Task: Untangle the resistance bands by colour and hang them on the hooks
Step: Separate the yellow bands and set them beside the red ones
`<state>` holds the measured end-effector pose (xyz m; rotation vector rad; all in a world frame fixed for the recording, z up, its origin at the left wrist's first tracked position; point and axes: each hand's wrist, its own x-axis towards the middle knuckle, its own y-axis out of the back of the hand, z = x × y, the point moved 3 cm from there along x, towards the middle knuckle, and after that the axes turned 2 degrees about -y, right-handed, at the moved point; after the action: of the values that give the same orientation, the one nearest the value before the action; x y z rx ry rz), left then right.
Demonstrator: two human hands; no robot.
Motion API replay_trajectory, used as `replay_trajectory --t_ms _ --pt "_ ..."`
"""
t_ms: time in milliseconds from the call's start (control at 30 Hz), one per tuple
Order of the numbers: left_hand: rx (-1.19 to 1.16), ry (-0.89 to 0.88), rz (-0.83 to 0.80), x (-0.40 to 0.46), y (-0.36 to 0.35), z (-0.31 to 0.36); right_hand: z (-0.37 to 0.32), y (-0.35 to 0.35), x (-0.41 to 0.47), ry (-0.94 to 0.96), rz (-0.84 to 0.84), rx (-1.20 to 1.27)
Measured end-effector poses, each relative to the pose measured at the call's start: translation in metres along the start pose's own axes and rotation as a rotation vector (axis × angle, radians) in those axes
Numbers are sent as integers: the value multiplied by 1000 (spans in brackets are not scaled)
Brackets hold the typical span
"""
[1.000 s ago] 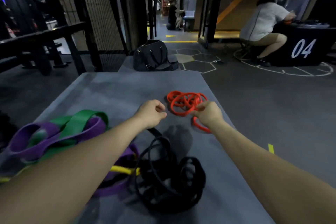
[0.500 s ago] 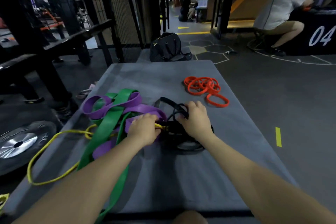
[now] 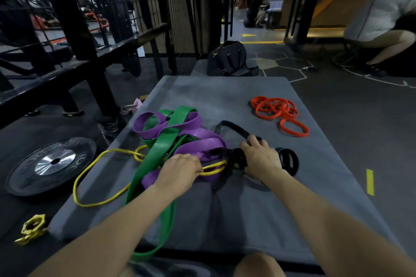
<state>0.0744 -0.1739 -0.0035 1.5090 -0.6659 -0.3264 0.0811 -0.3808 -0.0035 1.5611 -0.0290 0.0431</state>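
Grey mat (image 3: 225, 96), green band (image 3: 155, 159) lengthwise, near edge to tangle.

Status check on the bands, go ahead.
Left hand grips yellow band; right hand grips black band. Green band and purple band still knotted. Red bands sorted aside.
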Motion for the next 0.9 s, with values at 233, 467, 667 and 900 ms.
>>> replay_trajectory --t_ms 233,467,667,900 --pt "-10 92 -55 -2 7 -10 22 22 2 -21 18 187" --pt "22 184 -111 16 7 -2 61 71 -6 -192 284 894" --pt "69 406 -166 24 5 -5 97 83 -11 -388 446 1170" --pt "-9 500 -185 32 5 -4 107 64 -21 -456 469 926"
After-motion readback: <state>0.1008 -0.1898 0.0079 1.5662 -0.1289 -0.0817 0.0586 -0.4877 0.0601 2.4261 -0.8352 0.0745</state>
